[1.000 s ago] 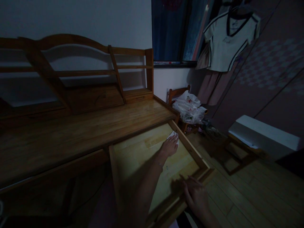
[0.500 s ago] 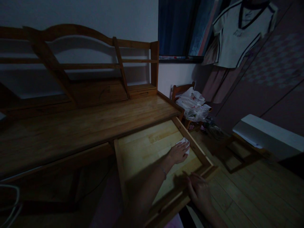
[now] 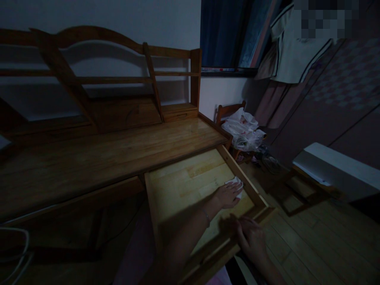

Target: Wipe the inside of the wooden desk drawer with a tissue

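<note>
Two hands are working at one pulled-out drawer (image 3: 190, 178) under the bench (image 3: 103, 154). Left hand (image 3: 228, 194) is lying palm-down on the drawer floor, its fingers (image 3: 236, 192) flattened over a small white cloth (image 3: 236, 183); the cloth is showing just beyond the fingertips, toward the drawer's right side rail, which it seems to be touching or nearly so. Right hand (image 3: 252, 239) is resting on the drawer's front rail, nearer the viewer than the left hand, fingers curled loosely over the wood; how firmly they are gripping cannot be told in this dim light. Drawer's long axis is running away from the fingers toward the bench. Plastic bags (image 3: 243, 130) are lying well beyond, on a chair.
</note>
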Demonstrator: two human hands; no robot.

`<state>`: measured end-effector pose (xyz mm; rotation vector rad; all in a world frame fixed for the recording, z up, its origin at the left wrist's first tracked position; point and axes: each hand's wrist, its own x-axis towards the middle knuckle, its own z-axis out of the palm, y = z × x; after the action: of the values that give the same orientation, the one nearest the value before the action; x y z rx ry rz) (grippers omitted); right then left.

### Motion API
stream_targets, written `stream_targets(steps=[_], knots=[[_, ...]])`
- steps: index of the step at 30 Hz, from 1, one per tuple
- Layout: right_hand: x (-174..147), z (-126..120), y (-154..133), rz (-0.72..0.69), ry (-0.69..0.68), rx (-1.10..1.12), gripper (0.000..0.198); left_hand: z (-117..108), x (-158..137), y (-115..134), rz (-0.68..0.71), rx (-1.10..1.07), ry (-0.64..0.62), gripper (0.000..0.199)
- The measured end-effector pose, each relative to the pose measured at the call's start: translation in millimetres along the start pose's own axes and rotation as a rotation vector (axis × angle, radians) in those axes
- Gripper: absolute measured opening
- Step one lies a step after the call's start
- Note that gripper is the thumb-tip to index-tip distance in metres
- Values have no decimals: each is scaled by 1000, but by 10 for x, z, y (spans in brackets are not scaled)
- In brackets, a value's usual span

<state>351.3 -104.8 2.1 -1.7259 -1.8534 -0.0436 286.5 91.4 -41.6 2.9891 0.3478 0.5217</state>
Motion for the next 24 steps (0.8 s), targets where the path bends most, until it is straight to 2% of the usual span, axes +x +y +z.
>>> stream_targets(steps=[7,15,24], knots=[[-16,11,4,10,-1,-13,38,58,-18,37,30,-2,5,59],[-26,13,1,42,-15,2,38,7,11,85,67,-29,-47,59],[-35,42,32,39,-31,31,35,17,28,359,174,-58,-132,56]])
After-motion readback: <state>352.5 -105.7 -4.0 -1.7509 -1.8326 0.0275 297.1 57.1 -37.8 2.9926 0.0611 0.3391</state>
